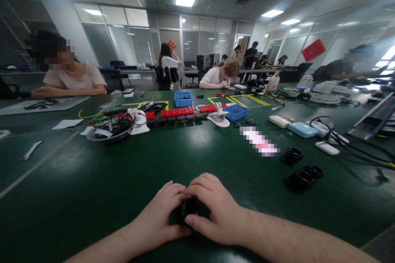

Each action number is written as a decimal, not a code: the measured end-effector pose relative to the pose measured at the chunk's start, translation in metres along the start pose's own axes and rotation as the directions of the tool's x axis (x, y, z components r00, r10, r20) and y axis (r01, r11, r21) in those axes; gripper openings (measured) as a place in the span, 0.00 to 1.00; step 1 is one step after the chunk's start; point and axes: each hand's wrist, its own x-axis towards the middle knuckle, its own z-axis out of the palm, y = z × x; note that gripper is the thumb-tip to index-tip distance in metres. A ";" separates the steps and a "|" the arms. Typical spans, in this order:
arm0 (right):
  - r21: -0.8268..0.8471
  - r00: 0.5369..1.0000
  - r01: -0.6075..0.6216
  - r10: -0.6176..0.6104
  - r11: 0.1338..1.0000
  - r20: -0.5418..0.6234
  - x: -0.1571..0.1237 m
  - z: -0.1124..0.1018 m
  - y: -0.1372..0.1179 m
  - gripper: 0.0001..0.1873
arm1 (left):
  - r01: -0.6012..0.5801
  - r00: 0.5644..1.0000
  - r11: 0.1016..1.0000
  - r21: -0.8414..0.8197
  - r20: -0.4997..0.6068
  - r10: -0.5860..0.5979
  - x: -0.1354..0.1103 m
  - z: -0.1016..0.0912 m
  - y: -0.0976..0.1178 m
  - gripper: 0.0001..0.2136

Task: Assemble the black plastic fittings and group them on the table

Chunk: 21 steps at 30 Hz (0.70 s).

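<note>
Head view: the left hand (159,215) and the right hand (217,209) are meeting low in the middle, gripping a black ring-shaped part (189,208) between them. Left fingers are curving round its far side while the left thumb is reaching along the near side; right fingers are arching over it, with the right thumb pressing at its near rim. Some of the contact is hiding behind the hands. The part is sitting over the near area of the green table (138,164), its dark opening showing between the thumbs and fingers. Well to the right, three similar black ring-shaped pieces (300,180) are lying in a cluster, with a light blue case (303,130) resting beyond them. Farther back, a white clip (218,118) is standing between a row of red sockets (177,112) and a blue bin (240,114). A wrench (31,151) is lying far left.
</note>
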 end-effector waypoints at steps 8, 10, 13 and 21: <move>-0.025 0.997 -0.054 0.055 0.998 0.051 -0.001 0.006 -0.001 0.23 | -0.012 1.000 1.000 -0.001 0.012 0.012 0.001 0.001 -0.002 0.22; -0.026 0.997 -0.052 0.054 0.998 0.058 -0.001 0.007 0.000 0.25 | -0.010 1.000 1.000 -0.003 0.014 0.010 0.001 0.001 -0.003 0.23; -0.038 0.993 -0.056 0.059 0.998 0.101 -0.002 0.007 0.001 0.24 | 0.002 1.000 1.000 0.000 0.016 -0.002 0.000 0.002 -0.004 0.23; -0.080 0.997 -0.014 0.020 0.997 0.070 -0.001 0.007 -0.002 0.25 | -0.021 1.000 1.000 0.022 -0.005 0.021 -0.001 0.007 -0.010 0.24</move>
